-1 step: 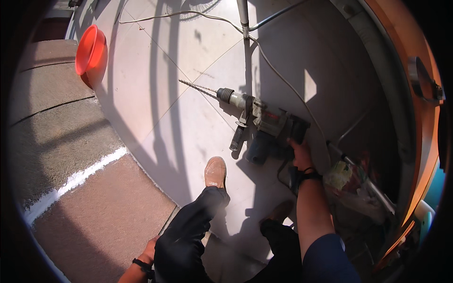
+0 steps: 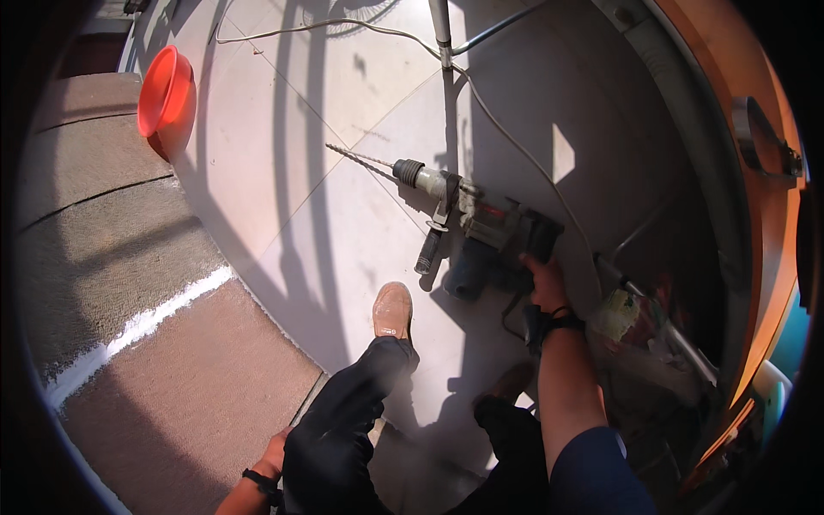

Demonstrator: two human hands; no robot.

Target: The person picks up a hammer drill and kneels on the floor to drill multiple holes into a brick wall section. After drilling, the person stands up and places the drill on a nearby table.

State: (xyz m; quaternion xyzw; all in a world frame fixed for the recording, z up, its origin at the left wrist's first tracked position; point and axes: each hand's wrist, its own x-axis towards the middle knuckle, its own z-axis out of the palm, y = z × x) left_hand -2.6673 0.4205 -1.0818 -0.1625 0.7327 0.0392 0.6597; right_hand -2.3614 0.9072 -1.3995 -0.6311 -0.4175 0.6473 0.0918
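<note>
A grey and dark rotary hammer drill [image 2: 489, 221] lies on the tiled floor, its long bit pointing to the far left. The side handle [image 2: 427, 251] sticks out toward me. At the tool's rear end, my right hand [image 2: 547, 281] is closed round the grip, with the fingers partly hidden by the body. Lower left, my left hand [image 2: 275, 452] is beside my left thigh, over the reddish paving; my trouser leg covers most of its fingers. Each wrist wears a dark band.
A pale cable [image 2: 506, 142] curves across the tiles [image 2: 257, 94] past a metal pole [image 2: 441, 30]. An orange-red basin [image 2: 163, 90] is at far left near the rough paving [image 2: 129, 223]. Plastic bags [image 2: 615, 316] and a metal tube [image 2: 687, 352] lie to the right, beside an orange door [image 2: 772, 283].
</note>
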